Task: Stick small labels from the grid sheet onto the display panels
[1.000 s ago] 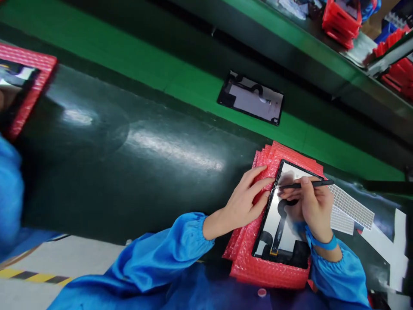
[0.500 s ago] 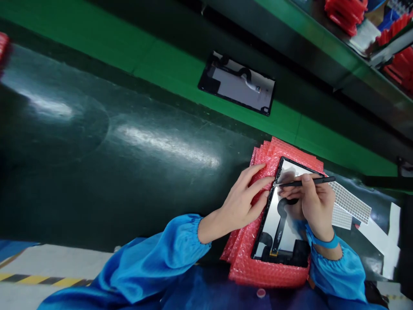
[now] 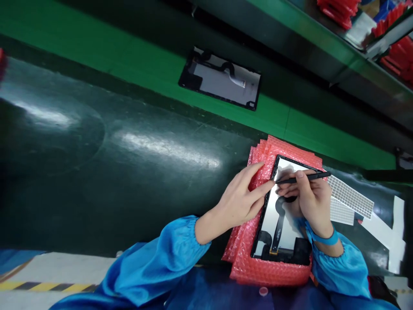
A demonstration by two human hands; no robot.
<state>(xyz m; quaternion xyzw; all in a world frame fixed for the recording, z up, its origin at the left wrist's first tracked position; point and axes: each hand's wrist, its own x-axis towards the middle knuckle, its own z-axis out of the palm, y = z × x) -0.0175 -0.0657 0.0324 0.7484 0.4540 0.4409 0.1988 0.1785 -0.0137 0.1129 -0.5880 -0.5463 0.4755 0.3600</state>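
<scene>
A black-framed tablet screen panel lies with its silvery back up on a stack of red bubble-wrap bags. A dark ribbon cable curves across that back. My right hand pinches black tweezers, whose tip meets the panel's left edge near the top. Fingers apart, my left hand rests over the bags and the same edge, its index fingertip right by the tweezers' tip. Whatever lies between tip and fingertip is too small to make out.
Another screen panel lies on the green strip at the back of the dark bench. Sheets of white grid-patterned stickers and white strips lie to the right. A shelf with red bags overhangs the upper right.
My left index finger has come in to the tweezers' tip at the panel's edge. The tweezers have shifted slightly up and left. The view has moved a little.
</scene>
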